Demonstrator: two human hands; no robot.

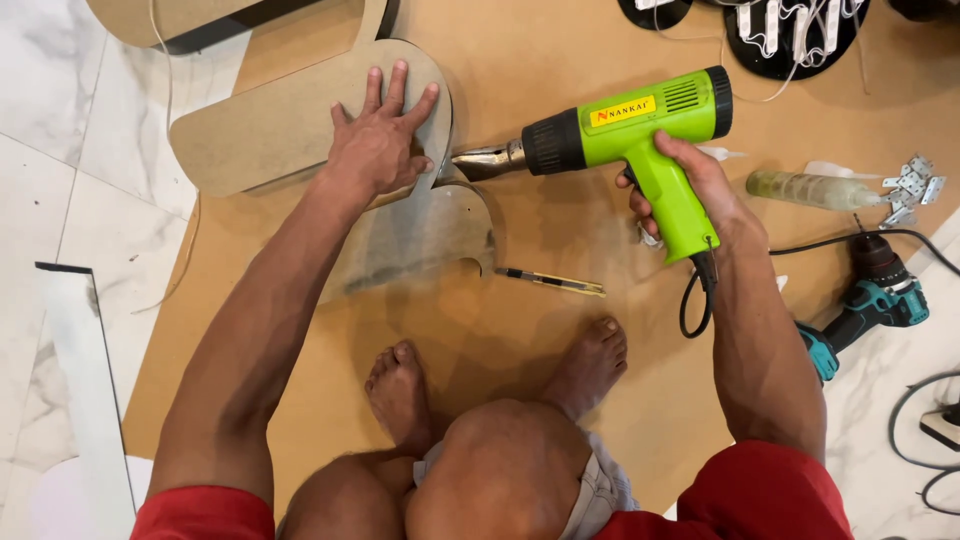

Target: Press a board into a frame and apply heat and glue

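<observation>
My left hand point(378, 140) lies flat, fingers spread, on a curved brown fibreboard template point(280, 120). Under the template's lower edge lies a clear, hazy plastic sheet point(420, 240) cut to a rounded shape. My right hand point(690, 190) grips the handle of a lime-green and black heat gun point(630, 125). Its metal nozzle point(485, 162) points left at the edge where the template meets the plastic, close to my left thumb. A black cord hangs from the gun's handle.
A yellow utility knife point(552, 281) lies below the plastic. A glue bottle point(810, 188), small metal brackets point(910, 188) and a teal cordless drill point(865, 305) sit at right. Brown board point(520, 60) covers the marble floor. My bare feet point(590, 365) rest near the middle. Round black lamp parts lie top right.
</observation>
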